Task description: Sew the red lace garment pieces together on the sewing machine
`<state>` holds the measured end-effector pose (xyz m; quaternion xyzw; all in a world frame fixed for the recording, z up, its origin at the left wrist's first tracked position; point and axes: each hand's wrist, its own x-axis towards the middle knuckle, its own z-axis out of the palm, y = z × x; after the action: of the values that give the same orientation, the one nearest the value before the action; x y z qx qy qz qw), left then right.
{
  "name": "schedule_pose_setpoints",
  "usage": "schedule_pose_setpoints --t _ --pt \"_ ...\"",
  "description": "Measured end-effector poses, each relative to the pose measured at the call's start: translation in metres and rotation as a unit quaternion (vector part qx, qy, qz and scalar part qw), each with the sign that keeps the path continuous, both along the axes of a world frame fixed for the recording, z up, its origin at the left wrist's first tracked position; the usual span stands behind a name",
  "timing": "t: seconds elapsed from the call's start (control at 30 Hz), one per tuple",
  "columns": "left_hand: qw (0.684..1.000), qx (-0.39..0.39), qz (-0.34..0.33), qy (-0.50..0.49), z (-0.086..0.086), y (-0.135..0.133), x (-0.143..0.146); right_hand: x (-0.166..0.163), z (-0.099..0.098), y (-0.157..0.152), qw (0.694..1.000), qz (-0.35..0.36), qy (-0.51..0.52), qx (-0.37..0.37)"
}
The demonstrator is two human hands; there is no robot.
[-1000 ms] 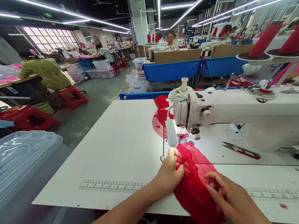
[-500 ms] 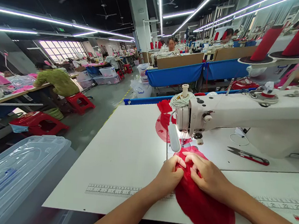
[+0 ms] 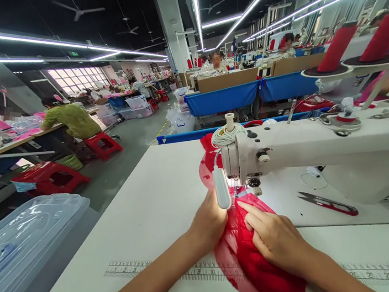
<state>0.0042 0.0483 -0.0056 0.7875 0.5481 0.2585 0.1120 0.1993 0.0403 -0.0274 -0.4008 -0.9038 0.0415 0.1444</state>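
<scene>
At five o'clock from the sewing machine head point(image 3: 232, 158), the red cloth point(image 3: 264, 281), probably light, limp and best held by its edges, lies under the right hand's point(image 3: 277, 239) fingers; the left hand's point(image 3: 207, 223) are hidden, neither grip tellable.

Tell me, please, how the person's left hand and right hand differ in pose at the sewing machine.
The left hand is at the left edge of the sheer red fabric, while the right hand lies over it. The lamp partly covers the left hand, so its fingertips cannot be seen; the right hand plainly shows an index finger stretched toward the needle area. Both are bare and close to the sewing machine.
</scene>
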Motion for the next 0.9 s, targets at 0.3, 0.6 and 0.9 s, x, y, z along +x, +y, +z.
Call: schedule_pose_setpoints --t 0.3,0.6,0.9 --pt "0.979 -0.027 -0.104 0.173 -0.015 -0.002 0.002 0.001 -0.005 0.004 1.000 -0.011 0.025 -0.012" --pt "0.970 0.122 -0.128 0.170 -0.028 -0.008 -0.005 0.001 -0.005 0.005 1.000 -0.025 0.016 0.008" --pt "0.962 0.168 -0.102 0.190 -0.033 -0.006 -0.001 0.001 -0.003 0.007 0.999 -0.046 -0.012 -0.003"
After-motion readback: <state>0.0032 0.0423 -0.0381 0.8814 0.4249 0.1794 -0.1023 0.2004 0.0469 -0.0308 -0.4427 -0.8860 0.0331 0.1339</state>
